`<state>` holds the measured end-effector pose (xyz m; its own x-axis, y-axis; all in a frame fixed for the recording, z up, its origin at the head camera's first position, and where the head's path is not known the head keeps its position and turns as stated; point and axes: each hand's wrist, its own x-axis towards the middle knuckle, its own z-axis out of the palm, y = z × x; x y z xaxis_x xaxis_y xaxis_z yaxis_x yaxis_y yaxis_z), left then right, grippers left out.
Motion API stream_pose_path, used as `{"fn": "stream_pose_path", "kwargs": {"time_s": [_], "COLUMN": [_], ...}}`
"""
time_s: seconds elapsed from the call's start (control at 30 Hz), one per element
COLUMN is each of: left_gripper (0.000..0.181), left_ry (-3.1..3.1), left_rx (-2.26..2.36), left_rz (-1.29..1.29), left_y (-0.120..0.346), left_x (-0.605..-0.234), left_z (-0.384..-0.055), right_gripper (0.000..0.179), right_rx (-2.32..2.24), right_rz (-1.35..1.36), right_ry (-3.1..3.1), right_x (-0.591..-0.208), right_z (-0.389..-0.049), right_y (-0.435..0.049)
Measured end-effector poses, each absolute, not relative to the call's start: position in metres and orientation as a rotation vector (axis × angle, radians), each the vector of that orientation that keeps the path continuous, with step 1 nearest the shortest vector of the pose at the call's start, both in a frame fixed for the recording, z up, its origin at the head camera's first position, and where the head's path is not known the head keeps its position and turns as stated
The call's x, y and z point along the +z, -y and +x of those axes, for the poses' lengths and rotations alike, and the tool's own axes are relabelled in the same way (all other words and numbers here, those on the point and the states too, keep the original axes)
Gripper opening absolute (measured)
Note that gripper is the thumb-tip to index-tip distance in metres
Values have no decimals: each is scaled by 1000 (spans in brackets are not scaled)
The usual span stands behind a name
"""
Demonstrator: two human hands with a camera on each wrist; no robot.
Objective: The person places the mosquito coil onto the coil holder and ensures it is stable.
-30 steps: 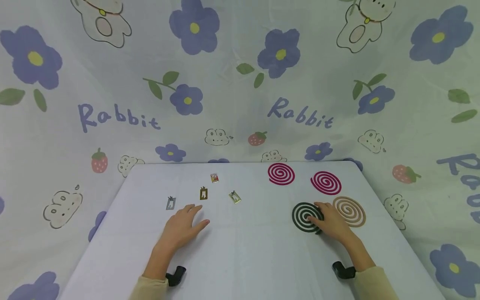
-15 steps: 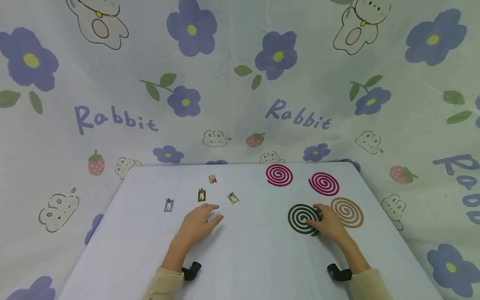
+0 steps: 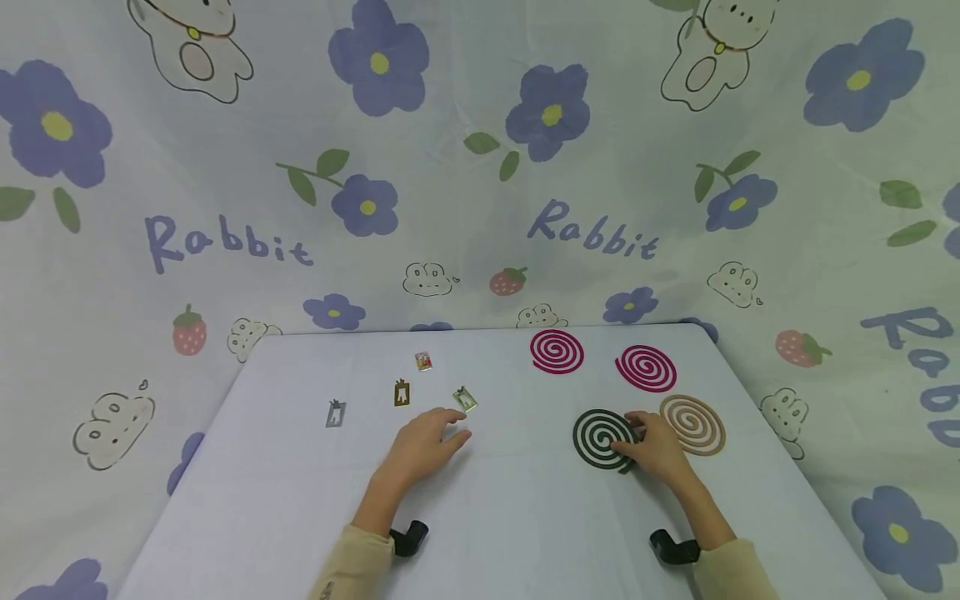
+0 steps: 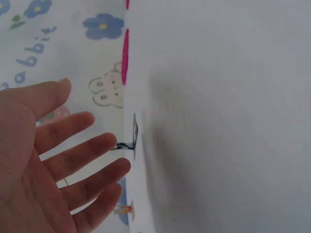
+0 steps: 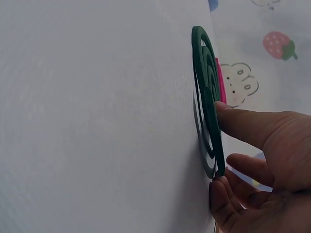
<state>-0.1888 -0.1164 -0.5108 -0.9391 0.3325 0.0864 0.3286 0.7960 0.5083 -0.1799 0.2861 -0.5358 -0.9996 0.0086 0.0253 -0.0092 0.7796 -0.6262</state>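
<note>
Dark green mosquito coil [image 3: 602, 439] pinched at its right side by the right hand [image 3: 657, 450]; tabletop [image 3: 517, 508] contact unclear.
Well left of the coil: silver metal frame [image 3: 334, 423], bronze metal frame [image 3: 402, 402], small multicoloured rectangular piece [image 3: 423, 361]; left hand [image 3: 422, 447], fingers apart and loosely bent, near gold metal frame [image 3: 468, 407]. Behind the coil, leftward: pink mosquito coil [image 3: 557, 352]. Behind, rightward: second pink mosquito coil [image 3: 646, 368]. Right of the coil, past the right hand: tan mosquito coil [image 3: 693, 425].
</note>
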Motion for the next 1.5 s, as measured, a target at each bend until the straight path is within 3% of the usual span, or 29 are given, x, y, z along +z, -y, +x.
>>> {"fn": "stream_pose_path", "kwargs": {"time_s": [0.8,1.5], "left_gripper": [36,32], "left_ry": [-2875,-2701], "left_rx": [907,1060], "left_rz": [698,802], "left_y": [74,31], "left_x": [-510,-516], "left_z": [-197,-199], "right_gripper": [59,63], "right_rx": [1016,1151], "right_rz": [3,-194], "right_ry": [2911,2890], "right_x": [-542,-542], "right_z": [-184,-183], "right_y": [-289,-283]}}
